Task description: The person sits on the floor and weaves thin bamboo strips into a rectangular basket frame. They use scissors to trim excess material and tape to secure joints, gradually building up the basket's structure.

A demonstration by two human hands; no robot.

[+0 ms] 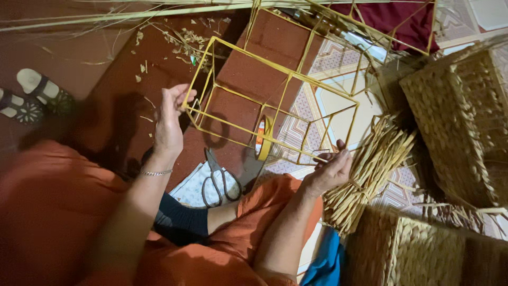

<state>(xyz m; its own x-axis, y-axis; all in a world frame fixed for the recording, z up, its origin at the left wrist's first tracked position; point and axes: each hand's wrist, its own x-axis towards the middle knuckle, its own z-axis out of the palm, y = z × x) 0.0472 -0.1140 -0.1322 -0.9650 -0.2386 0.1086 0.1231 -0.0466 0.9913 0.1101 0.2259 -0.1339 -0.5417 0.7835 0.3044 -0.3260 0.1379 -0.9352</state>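
The left hand (169, 124) is raised with its back to the camera, the fingers curled inward and the thumb and fingertips pinched on a corner of the yellow wire frame (275, 100), so the hand is closed on that near-left corner. The right hand (332, 168) sits lower and to the right, its fingers folded loosely over the bottom rail of the same frame, thumb on top; it grips the rail, though the fingertips themselves are hidden beneath the wire. The frame is a box-shaped skeleton of thin yellow rods, tilted and held in the air between the two hands, stretching up and away from them over the floor. A roll of yellow tape (263, 139) hangs or rests just inside the frame's lower edge, between the hands and nearer the right one. Below the frame, on a patterned cloth near the person's lap, lie scissors (217, 180) with their blades pointing up toward the frame, apart from both hands. Just right of the right hand lies a bundle of straw-coloured twisted cord (370, 169), close to the wrist. Woven baskets (460, 122) stand further right and lower right. A bracelet (156, 172) circles the left wrist. Sandals (37, 90) lie at far left.
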